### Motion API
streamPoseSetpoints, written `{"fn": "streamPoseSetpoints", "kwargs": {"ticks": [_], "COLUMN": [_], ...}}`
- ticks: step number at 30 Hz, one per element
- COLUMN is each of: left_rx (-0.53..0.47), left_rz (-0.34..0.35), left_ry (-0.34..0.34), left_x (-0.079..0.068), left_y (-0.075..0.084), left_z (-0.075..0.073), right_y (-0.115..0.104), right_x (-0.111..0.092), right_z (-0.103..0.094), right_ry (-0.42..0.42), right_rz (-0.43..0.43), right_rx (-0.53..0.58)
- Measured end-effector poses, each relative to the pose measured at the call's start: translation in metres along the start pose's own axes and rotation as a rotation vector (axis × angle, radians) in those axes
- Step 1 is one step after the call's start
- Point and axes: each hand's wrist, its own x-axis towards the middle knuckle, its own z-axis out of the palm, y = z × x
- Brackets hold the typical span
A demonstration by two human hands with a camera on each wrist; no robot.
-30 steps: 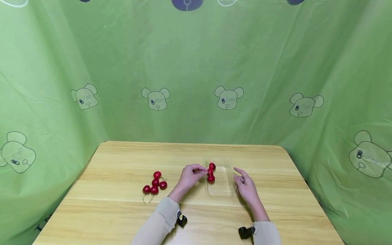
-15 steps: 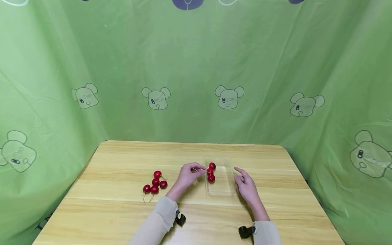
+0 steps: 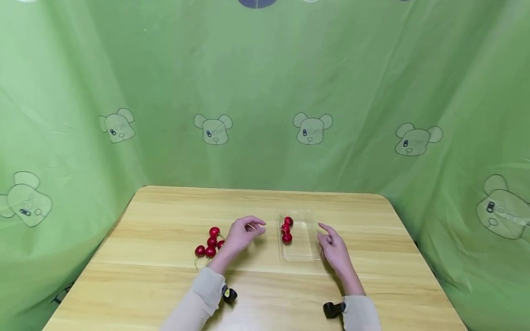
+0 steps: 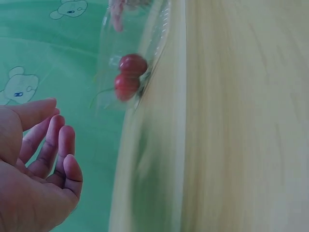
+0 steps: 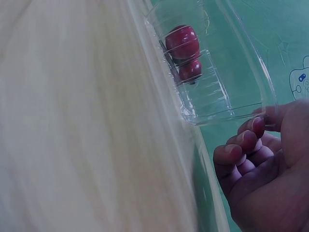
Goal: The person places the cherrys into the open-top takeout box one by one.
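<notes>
My left hand (image 3: 240, 233) hovers over the table left of a clear plastic box (image 3: 301, 248), its fingers loosely bent and nothing in them. The left wrist view shows the same hand (image 4: 41, 164) with a gap between thumb and fingers. Three red cherries (image 3: 287, 238) lie along the left side inside the box. At the box's right edge is my right hand (image 3: 337, 255); in the right wrist view its thumb and a fingertip (image 5: 258, 125) hold the rim, with the other fingers curled below. Several more stemmed cherries (image 3: 210, 251) lie in a cluster to the left, partly behind my left wrist.
The light wooden table (image 3: 165, 294) has rounded far corners. A green curtain (image 3: 265, 69) with bear-head prints surrounds it at the back and sides. Each wrist carries a small black camera, such as the left one (image 3: 229, 295).
My left hand has let go of the cherry stem and drawn back leftward from the box. The right hand and the box stay in place. The head view has tilted slightly.
</notes>
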Motion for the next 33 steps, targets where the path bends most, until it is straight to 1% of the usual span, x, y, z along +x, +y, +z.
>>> {"fn": "streamPoseSetpoints", "kwargs": {"ticks": [2,6,9,12,14,18,26,30,33], "left_rx": [0.029,0.061,0.070,0.071,0.073,0.084,0.143,0.160,0.187], "left_rz": [0.006,0.025,0.037,0.032,0.020,-0.027,-0.106,-0.142,-0.190], "left_ry": [0.004,0.039,0.073,0.099,0.112,0.133,0.174,0.192,0.186], "left_x": [-0.006,-0.016,-0.024,-0.033,-0.040,-0.056,-0.084,-0.096,-0.104], "left_y": [0.001,0.003,0.002,-0.001,-0.004,-0.013,-0.031,-0.041,-0.048], "left_z": [-0.010,-0.030,-0.046,-0.060,-0.069,-0.087,-0.122,-0.136,-0.142], "right_y": [0.000,-0.001,-0.001,0.000,0.001,0.002,0.002,0.003,0.002], "right_x": [0.000,0.001,0.002,0.003,0.003,0.002,0.002,0.002,0.003], "right_z": [0.000,0.000,0.001,0.000,0.000,0.002,0.001,0.001,0.001], "right_ry": [0.002,0.005,0.001,0.004,0.011,0.014,0.013,0.013,0.005], "right_rz": [0.000,-0.003,-0.007,-0.013,-0.013,-0.013,-0.018,-0.020,-0.016], "right_rx": [-0.002,-0.011,-0.011,-0.015,-0.010,0.003,-0.004,-0.003,-0.002]}}
